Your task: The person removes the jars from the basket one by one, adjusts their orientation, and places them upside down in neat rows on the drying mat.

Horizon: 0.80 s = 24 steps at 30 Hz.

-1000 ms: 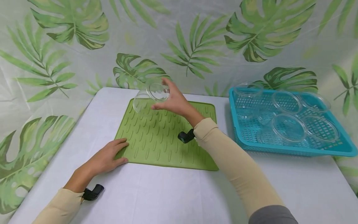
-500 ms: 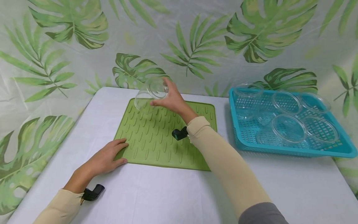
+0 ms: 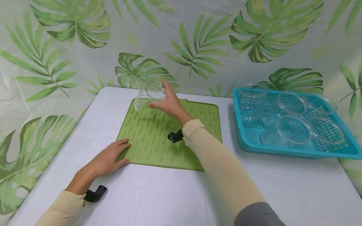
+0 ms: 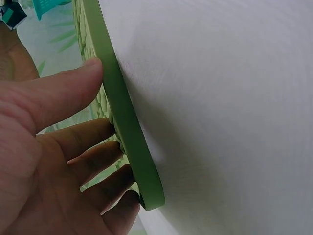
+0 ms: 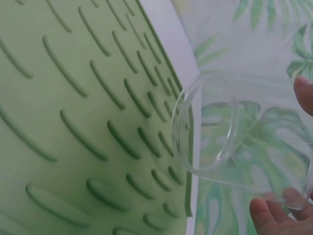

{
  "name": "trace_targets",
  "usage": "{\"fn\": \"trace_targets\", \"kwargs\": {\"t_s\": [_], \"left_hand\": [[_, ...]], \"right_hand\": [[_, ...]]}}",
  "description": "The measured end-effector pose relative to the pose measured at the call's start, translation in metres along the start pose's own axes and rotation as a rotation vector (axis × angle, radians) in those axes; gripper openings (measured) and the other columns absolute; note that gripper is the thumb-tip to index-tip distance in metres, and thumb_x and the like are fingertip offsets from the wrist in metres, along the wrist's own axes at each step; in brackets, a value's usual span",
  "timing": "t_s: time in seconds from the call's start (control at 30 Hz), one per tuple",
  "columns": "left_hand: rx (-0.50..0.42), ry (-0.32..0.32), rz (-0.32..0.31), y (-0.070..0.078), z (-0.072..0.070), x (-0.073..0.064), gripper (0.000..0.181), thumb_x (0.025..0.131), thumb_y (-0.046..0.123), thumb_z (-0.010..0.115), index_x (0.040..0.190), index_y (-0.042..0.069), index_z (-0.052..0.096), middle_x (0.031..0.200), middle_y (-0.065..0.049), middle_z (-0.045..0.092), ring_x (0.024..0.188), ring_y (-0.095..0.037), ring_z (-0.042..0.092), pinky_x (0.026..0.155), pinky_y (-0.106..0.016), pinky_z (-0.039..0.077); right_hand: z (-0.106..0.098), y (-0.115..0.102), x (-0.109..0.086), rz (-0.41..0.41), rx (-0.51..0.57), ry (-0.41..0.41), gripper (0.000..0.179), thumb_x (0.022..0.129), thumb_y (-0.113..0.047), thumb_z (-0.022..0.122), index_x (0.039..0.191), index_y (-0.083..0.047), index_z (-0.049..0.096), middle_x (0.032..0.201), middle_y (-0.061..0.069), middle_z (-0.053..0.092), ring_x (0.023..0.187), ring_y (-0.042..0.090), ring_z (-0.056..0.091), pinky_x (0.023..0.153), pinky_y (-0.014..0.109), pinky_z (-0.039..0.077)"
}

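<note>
While a clear cup lies tilted on its side in the right hand, its position reads as over the far-left part of the green ridged mat. Contact between cup and mat cannot be confirmed. The right grip spans wide, thumb below and fingers above one end of the cup; holding it there presumably leaves the rest of the transparent body free and visible. Whether the material is glass or plastic cannot be determined.

The left hand holds nothing. Its grip is loosely spread, the thumb at the mat's near edge and the fingertips along the left edge by the corner, as the left wrist view bears out. This placement probably serves to steady the mat.

The mat lies flat on the white-covered worktop. To its right, well apart from the left hand, stands a turquoise perforated basket with five further clear cups: one stands upright at the far left, the others lean, evidently to fit together. Leaf-print fabric hangs behind.
</note>
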<state>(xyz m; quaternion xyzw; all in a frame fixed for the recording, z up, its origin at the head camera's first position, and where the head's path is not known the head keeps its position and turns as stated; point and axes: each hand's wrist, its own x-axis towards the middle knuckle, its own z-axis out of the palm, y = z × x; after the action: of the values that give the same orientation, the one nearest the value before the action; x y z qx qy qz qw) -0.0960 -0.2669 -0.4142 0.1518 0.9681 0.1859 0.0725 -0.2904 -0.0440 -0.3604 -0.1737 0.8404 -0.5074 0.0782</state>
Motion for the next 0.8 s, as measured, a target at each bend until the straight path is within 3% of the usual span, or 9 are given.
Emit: {"fn": "trace_targets", "kwargs": {"t_s": [0.2, 0.57, 0.8], "left_hand": [[-0.007, -0.010, 0.024, -0.001, 0.002, 0.000, 0.058, 0.094, 0.020, 0.067, 0.142, -0.006, 0.047, 0.153, -0.027, 0.039, 0.141, -0.049, 0.036, 0.112, -0.061, 0.037], [-0.006, -0.011, 0.009, -0.001, 0.003, -0.003, 0.059, 0.094, 0.020, 0.066, 0.143, -0.006, 0.045, 0.155, -0.027, 0.036, 0.141, -0.049, 0.035, 0.112, -0.062, 0.035], [-0.017, -0.013, -0.009, 0.002, 0.002, -0.001, 0.059, 0.094, 0.021, 0.067, 0.143, -0.005, 0.046, 0.155, -0.026, 0.037, 0.142, -0.049, 0.035, 0.112, -0.062, 0.036]], "right_hand": [[0.010, 0.002, 0.002, -0.014, 0.007, -0.008, 0.112, 0.075, -0.036, 0.087, 0.160, -0.021, 0.016, 0.164, 0.003, 0.025, 0.151, 0.026, 0.028, 0.118, 0.049, 0.037], [0.027, 0.003, 0.007, -0.035, 0.034, -0.012, 0.113, 0.076, -0.034, 0.087, 0.160, -0.021, 0.013, 0.165, 0.004, 0.023, 0.153, 0.024, 0.025, 0.121, 0.048, 0.034], [0.030, 0.005, 0.008, -0.043, -0.020, -0.013, 0.110, 0.078, -0.035, 0.085, 0.160, -0.023, 0.013, 0.165, 0.009, 0.019, 0.152, 0.028, 0.025, 0.119, 0.051, 0.035]]}}
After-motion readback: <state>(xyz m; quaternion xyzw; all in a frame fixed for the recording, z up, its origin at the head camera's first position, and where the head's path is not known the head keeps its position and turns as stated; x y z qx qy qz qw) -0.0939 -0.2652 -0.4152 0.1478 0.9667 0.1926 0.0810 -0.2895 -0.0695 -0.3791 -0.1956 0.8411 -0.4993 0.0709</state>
